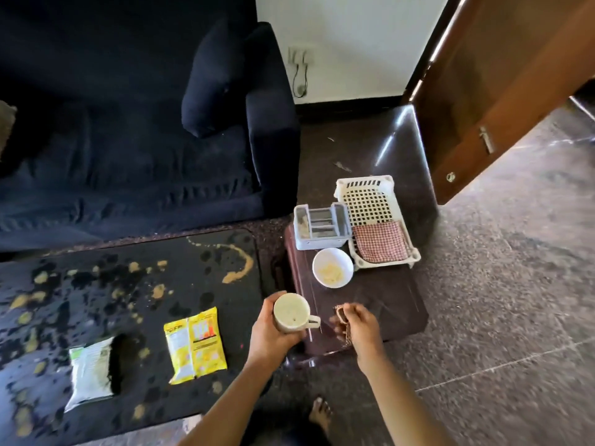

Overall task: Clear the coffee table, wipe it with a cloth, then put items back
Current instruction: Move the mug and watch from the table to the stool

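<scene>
Left hand [273, 329] is wrapped around the pale mug [291, 312], fingers curled on its far side. The mug is upright, mouth facing the camera, its handle pointing right toward the other hand. It hangs in the air over the near left edge of the brown side table [380, 310], just off the right end of the coffee table [128, 284].

Right hand [360, 326] pinches a small brown woven piece [343, 320] between thumb and fingers, and the piece dangles above the side table; I can't tell what it is.

On the coffee table, black and spattered with yellowish stains, lie two packets. The yellow packet [194, 346] lies flat, its long axis running from the near edge toward the sofa [128, 140] and leaning slightly left. The white packet [91, 371] lies well to its left, long axis much the same way.

On the side table, a white bowl [332, 267] with pale bits inside sits just in front of a grey organiser [322, 230]. Beside them is a white lattice basket [370, 201], and the red checked cloth [380, 241] lies folded in its near end.
</scene>
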`<state>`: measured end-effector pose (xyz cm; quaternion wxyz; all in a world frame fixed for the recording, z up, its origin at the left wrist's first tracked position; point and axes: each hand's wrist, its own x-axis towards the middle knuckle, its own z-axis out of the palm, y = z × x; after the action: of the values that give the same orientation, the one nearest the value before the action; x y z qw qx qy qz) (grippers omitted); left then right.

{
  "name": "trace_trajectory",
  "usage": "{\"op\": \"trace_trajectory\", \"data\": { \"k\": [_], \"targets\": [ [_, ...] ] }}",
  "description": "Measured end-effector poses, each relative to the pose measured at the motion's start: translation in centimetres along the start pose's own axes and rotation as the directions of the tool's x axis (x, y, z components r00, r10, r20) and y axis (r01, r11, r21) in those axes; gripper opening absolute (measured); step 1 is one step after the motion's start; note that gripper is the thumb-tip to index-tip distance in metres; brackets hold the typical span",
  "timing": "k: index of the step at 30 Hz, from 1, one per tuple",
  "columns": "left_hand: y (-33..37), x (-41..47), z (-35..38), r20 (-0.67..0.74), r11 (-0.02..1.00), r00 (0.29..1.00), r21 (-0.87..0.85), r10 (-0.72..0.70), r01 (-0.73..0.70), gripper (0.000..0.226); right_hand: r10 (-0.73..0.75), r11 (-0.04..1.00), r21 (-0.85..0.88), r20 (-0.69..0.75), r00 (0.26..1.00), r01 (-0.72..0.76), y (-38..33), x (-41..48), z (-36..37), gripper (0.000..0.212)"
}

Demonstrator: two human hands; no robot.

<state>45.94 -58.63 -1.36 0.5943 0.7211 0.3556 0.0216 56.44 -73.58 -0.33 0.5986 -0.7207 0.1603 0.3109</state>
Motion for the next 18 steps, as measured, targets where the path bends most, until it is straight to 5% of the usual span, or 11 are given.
{"op": "trace_trajectory", "data": {
  "k": [9, 18],
  "targets": [
    [-0.7, 3.4, 7.7, 0.110, 0.983, 0.994, 0.186, -0.027, 0.006, 0.077, 0.325, 0.927, 0.202, -0.007, 0.946, -0.317, 1.4, 5.9, -4.9, 0.017],
    [-1.7, 5.1, 8.9, 0.126, 0.986, 0.991, 0.168, -0.041, 0.019, 0.080, 0.244, 0.969, 0.082, -0.140, 0.960, -0.234, 1.9, 11.0, -3.3, 0.019]
  ]
}}
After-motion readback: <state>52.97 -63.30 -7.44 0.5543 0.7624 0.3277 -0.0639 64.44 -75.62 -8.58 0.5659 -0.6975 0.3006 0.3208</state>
